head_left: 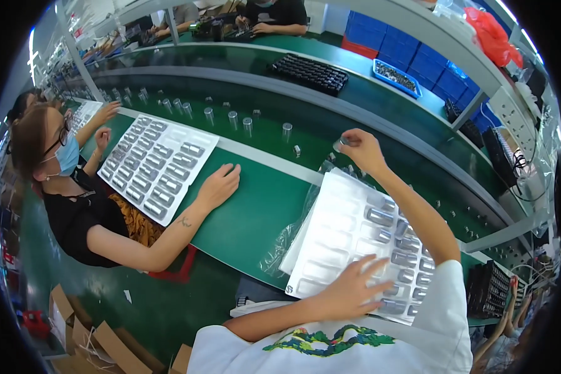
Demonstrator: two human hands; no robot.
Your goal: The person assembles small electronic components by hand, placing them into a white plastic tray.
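A white moulded tray (318,249) lies on the green bench in front of me. Its right-hand pockets hold several silver metal cylinders (380,217), while many on its left hold nothing. My left hand (346,292) rests over the tray's near part, fingers spread; the pockets under the palm are hidden. Beyond the tray's far edge, over the green conveyor (268,146), my right hand (363,151) pinches a small shiny metal cylinder (340,144), partly covered by the fingers.
Upright metal cylinders (248,127) and small metal parts (297,151) stand on the conveyor. To my left a masked co-worker (75,187) reaches beside another filled tray (159,159). Clear plastic film (287,243) pokes out beside my tray. A black tray (310,73) sits across the line.
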